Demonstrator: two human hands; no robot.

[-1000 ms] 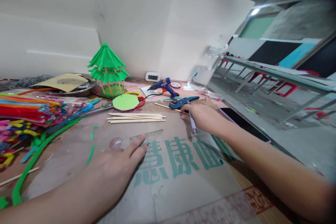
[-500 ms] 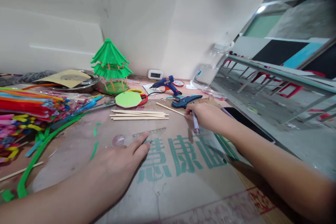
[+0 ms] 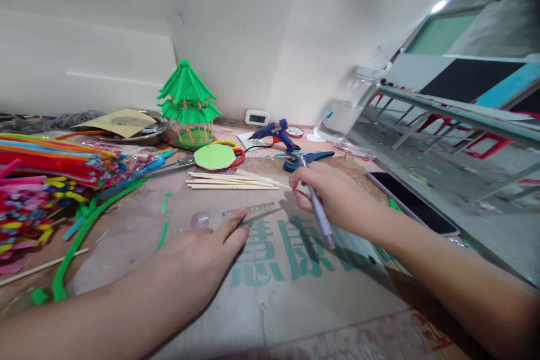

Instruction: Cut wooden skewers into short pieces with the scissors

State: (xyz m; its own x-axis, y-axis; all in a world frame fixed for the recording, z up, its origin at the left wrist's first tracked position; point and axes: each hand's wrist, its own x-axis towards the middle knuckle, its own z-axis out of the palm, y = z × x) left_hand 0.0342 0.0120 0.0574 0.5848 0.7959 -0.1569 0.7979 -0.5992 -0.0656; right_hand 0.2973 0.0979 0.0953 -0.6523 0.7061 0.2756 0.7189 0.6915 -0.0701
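My left hand (image 3: 206, 247) rests on the plastic-covered tabletop, forefinger and thumb stretched out. Its forefinger tip touches a short clear ruler (image 3: 261, 207), partly hidden by the finger. My right hand (image 3: 329, 191) is closed around a lavender pen (image 3: 321, 214), which slants down toward me. A thin wooden stick (image 3: 283, 185) also reaches into the fingertips of that hand. Between the hands and the back wall lies a small row of wooden sticks (image 3: 232, 181). Just beyond my right hand are blue-handled cutters (image 3: 312, 158), partly covered by it.
A green pagoda model (image 3: 188, 104) stands at the back, near a light-green octagon (image 3: 215, 156), scissors (image 3: 238, 158) and a blue glue gun (image 3: 274, 133). Pipe cleaners (image 3: 50, 163) crowd the left. A water bottle (image 3: 348, 107) and a phone (image 3: 413, 202) are on the right.
My right hand has lifted off the table near the cutters and drawn slightly back, taking the stick with the pen. My left hand stays on the ruler. The view has shifted slightly left.
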